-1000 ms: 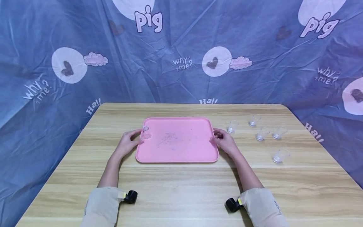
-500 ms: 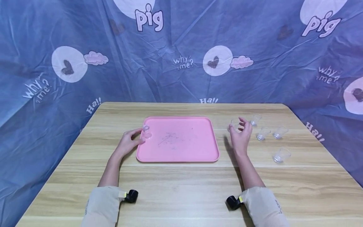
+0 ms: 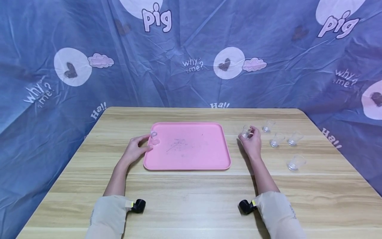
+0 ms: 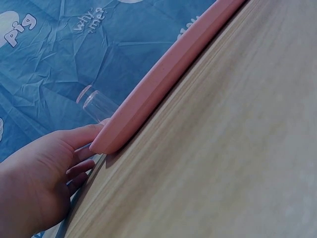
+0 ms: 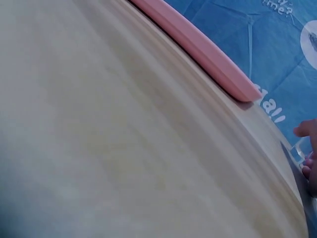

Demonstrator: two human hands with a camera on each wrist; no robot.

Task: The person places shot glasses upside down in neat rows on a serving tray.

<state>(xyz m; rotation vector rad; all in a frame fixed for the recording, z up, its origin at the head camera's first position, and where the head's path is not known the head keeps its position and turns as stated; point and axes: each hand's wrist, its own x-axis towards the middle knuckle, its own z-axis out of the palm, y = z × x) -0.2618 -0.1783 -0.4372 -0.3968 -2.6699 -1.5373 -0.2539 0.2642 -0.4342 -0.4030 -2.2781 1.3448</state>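
My left hand [image 3: 135,150] holds the left edge of a pink rectangular tray [image 3: 191,161], thumb and fingers at the rim. Just inside that edge, beside the fingers, a small clear shot glass [image 3: 154,138] stands upright on the tray; the left wrist view shows the same glass [image 4: 96,105] rising behind the rim. Past the tray's right side, my right hand [image 3: 252,144] pinches another clear shot glass [image 3: 245,132] between thumb and fingers, low over the wooden table. In the right wrist view only part of this hand [image 5: 311,148] shows at the frame's edge.
Several more clear shot glasses stand on the table to the right, including a far one [image 3: 268,126] and a near one [image 3: 296,162]. Grey marks show on the tray's middle. A blue printed cloth [image 3: 191,83] hangs behind the table [image 3: 185,205].
My right hand has let go of the tray's right edge, moved right and closed on the nearest shot glass. The left hand, the tray and the other glasses stay in place.
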